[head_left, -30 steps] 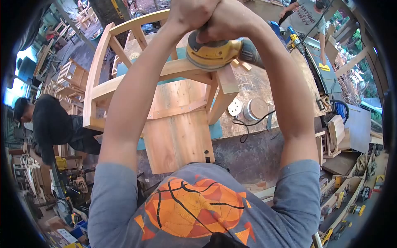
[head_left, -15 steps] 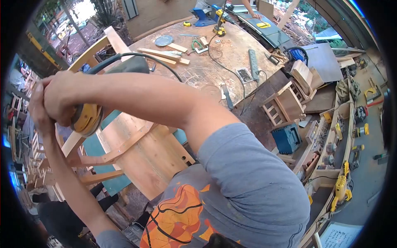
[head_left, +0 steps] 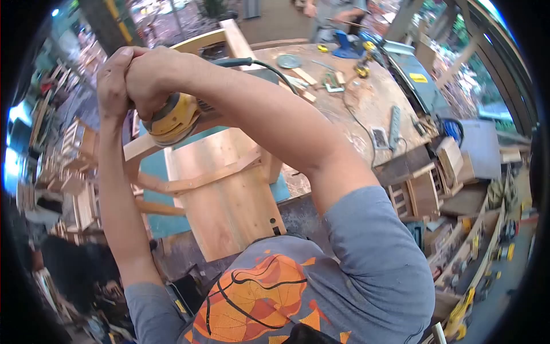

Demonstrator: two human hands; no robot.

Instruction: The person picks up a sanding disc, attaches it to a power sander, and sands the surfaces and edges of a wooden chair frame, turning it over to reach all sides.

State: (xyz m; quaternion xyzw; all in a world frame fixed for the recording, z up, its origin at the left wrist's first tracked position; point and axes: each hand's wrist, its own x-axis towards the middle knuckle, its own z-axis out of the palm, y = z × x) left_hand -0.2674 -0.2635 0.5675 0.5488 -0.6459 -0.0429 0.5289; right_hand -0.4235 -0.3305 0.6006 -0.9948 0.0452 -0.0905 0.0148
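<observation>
A: Where's the yellow sander (head_left: pixel 172 119)?
B: Upper left, right hand (head_left: pixel 152 79) curled snugly over its top. Left hand (head_left: pixel 116 83) is up against that one, can't tell how closed or if it's got the sander too.
A: Sitting on?
B: Looks like the wooden frame's (head_left: pixel 139 149) rail. Further back, upper right: worktop (head_left: pixel 369 94) with a drill (head_left: pixel 362 70), then another person (head_left: pixel 339 20).
</observation>
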